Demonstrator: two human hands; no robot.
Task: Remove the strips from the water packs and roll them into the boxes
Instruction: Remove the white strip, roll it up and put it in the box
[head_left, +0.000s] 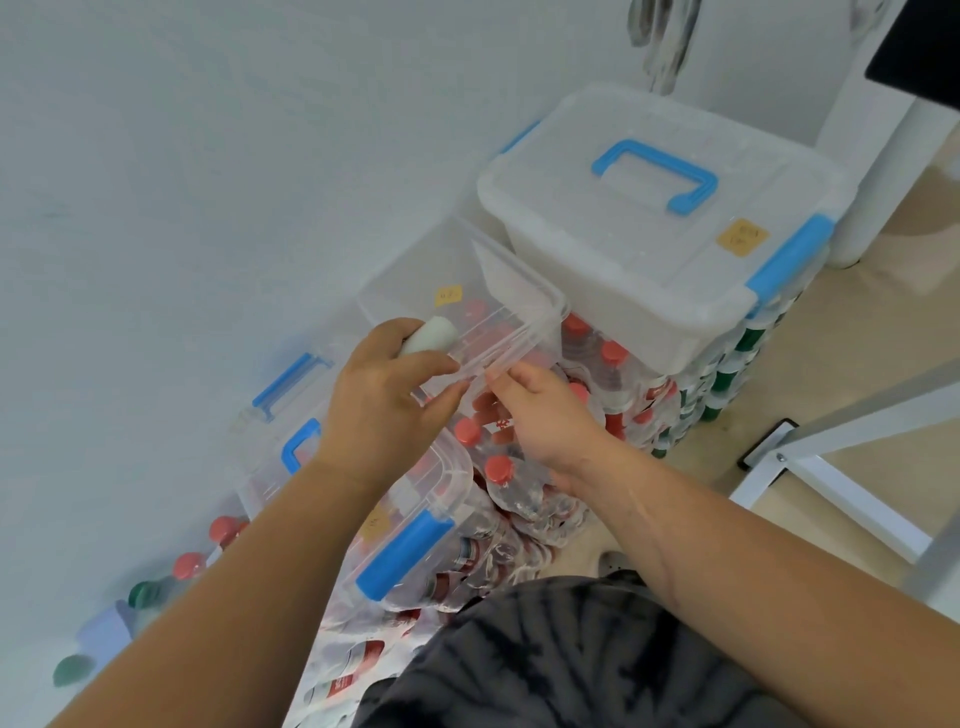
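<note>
In front of the open box (543, 304), the left hand (384, 400) gripped the white roll (428, 335) and the right hand (540, 410) pinched the clear strip (475, 366); slack would likely unravel it

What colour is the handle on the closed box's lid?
Blue; the lid handle shows best in the head view.

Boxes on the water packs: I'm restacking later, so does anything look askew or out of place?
The middle box stands open with no lid, unlike the closed box beside it; a lid with a blue handle seems to lean against the wall. Nothing looks spilled.
</note>
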